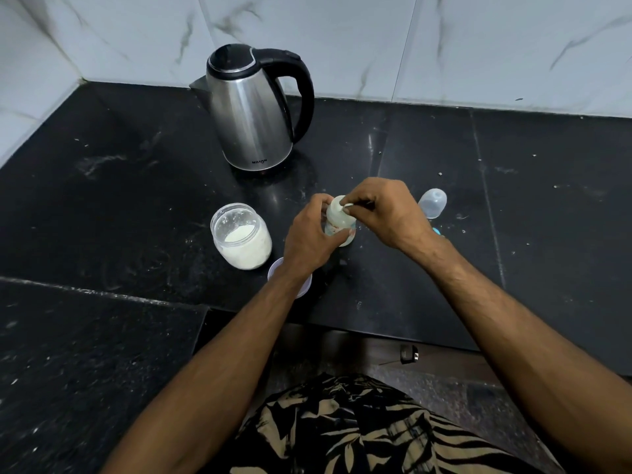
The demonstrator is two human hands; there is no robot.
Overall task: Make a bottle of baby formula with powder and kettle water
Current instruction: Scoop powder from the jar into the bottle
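Observation:
A small clear baby bottle (338, 220) stands on the black counter (136, 200), its mouth uncovered. My left hand (307, 241) wraps around its body. My right hand (383, 210) pinches a small white scoop (346, 207) held over the bottle's mouth. An open glass jar of white powder (241, 236) stands just left of my left hand. The steel kettle (253, 107) with a black handle sits behind, lid down. The bottle's clear cap (432, 202) lies to the right of my right hand.
The jar's whitish lid (306, 287) lies on the counter under my left wrist. A bit of a blue part (436, 230) peeks out behind my right wrist. Marble-tiled walls close the back and left. The counter's front edge runs near my forearms.

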